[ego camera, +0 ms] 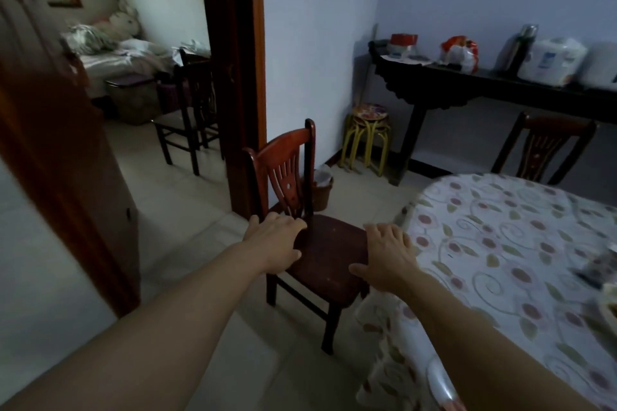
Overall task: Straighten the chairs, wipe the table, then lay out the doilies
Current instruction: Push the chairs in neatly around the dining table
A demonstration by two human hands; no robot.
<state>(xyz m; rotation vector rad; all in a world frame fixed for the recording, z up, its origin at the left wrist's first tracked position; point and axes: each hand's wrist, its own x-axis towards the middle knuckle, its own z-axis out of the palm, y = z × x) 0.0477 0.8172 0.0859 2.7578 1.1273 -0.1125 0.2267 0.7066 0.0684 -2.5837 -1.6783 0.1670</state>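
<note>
- Gripping the wooden chair (302,210) between my hands, left hand (275,240) clasps the seat's back corner, right hand (389,255) its table-side edge.
- Floral tablecloth (500,243) hangs just beside my right hand; pushing could snag it.
- Chair could twist askew.

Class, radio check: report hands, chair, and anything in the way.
Left hand and right hand grip the chair seat edges. Chair beside table. Wastebasket behind chair.
</note>
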